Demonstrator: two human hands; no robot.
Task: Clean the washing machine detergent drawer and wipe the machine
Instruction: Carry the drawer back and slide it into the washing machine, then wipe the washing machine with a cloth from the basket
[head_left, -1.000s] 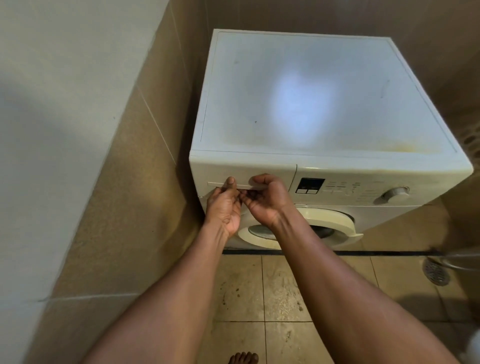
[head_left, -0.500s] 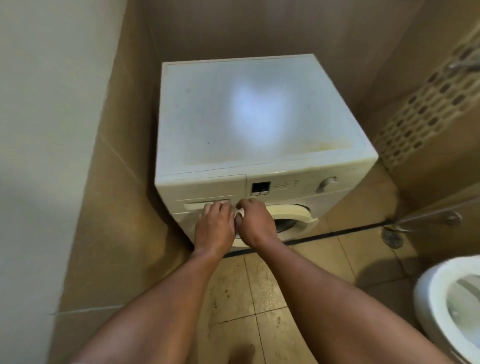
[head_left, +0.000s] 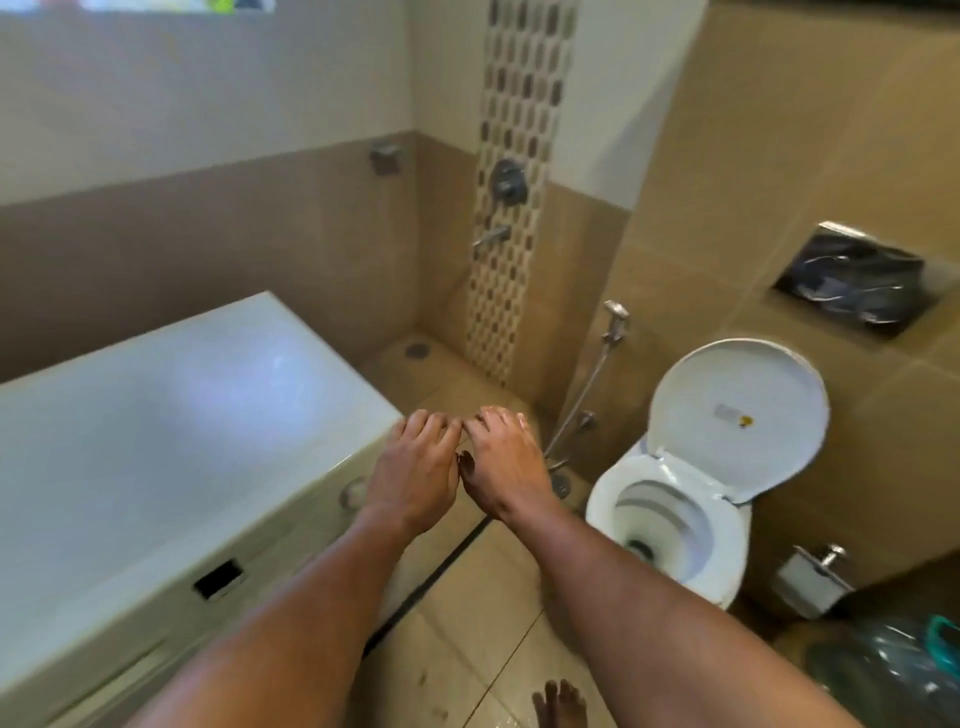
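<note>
- Tan-tiled bathroom with a paler upper wall, a strip of mosaic tile (head_left: 519, 156) running down the shower corner, and beige floor tiles (head_left: 483, 613) with a dark drain channel across them.
- The washing machine (head_left: 156, 441) fills the left side, white top catching a glare patch. Its front panel faces lower right, with the dark display (head_left: 218, 578) and the round dial (head_left: 355, 492) showing. Half a second ago the machine sat dead centre; now the view has swung right and it's pushed off to the left edge. The detergent drawer itself is out of view, so can't say what state it's in.
- Toilet (head_left: 670, 519) on the right with its lid (head_left: 737, 415) propped up against the wall, a spray hose (head_left: 592, 374) beside it, and a flush plate (head_left: 857, 280) above.
- Left hand (head_left: 413, 467) and right hand (head_left: 506, 467) hover side by side just off the machine's front right corner, thumbs nearly touching. Earlier both were pressed on the drawer front; they're off the panel now.
- Fingers (head_left: 431, 423) on both hands are curled loosely downward, slightly spread. Honestly can't tell if anything thin is pinched between them, too blurry.
- Bare toes (head_left: 558, 701) at the bottom edge.
</note>
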